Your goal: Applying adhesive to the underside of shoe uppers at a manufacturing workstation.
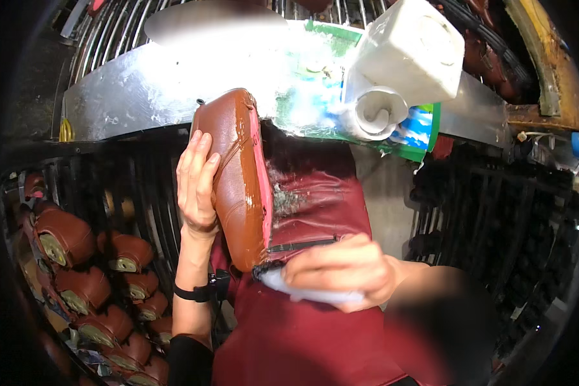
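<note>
left hand [197, 186] steadying a brown shoe [233, 186], right hand [341, 270] gripping a brush [312, 293] at its near end

the shoe stands lengthwise in front of the person's dark red apron [302, 341], its far end overlapping the edge of the metal surface [128, 96] in view, its pink strip [261, 174] facing right; the left hand's fingers curve over its left side, and the right hand is closed around the brush's pale handle, dark bristles by the shoe; a white container [412, 51] stands on a green and blue sheet [421, 125], and more brown shoes [64, 235] sit at lower left
</note>
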`<state>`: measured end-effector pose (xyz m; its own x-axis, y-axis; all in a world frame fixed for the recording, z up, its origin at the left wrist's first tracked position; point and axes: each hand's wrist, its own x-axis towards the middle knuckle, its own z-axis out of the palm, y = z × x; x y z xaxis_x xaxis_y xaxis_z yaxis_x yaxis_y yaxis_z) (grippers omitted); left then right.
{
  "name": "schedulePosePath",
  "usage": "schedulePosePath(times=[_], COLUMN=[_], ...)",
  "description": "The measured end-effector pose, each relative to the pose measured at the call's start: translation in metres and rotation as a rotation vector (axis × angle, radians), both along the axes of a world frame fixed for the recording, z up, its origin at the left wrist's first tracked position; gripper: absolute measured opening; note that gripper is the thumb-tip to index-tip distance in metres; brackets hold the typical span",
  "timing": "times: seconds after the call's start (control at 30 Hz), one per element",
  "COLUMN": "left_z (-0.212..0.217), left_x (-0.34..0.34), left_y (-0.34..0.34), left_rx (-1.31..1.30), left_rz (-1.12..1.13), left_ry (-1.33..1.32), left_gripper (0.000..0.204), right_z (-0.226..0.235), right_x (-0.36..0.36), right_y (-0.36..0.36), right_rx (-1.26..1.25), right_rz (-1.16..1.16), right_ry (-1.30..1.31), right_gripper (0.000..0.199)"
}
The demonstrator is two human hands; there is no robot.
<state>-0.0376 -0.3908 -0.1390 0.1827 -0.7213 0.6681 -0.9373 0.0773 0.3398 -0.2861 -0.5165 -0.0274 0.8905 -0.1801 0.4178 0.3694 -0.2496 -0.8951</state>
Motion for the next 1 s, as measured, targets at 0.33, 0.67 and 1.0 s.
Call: schedulePosePath(times=[0.33, 0.67, 1.0], left_z=[0.033, 0.084, 0.130], left_x=[-0.017, 0.003, 0.059], left_y=[-0.012, -0.045, -0.087], left_rx=[0.073, 0.270, 0.385], left_rz=[0.074, 0.126, -0.149], left_ry=[-0.002, 0.154, 0.490], left_gripper=[0.044, 0.054, 0.084], right_z=[0.009, 0.070, 0.050], right_x=[0.009, 0.033, 0.083], right_y=[-0.012, -0.054, -0.119], right_rx=[0.339, -0.008, -0.065], right_rz=[-0.325, -0.221, -0.332], right_ry=[0.061, -0.033, -0.206], right_gripper=[0.011, 0.027, 0.030])
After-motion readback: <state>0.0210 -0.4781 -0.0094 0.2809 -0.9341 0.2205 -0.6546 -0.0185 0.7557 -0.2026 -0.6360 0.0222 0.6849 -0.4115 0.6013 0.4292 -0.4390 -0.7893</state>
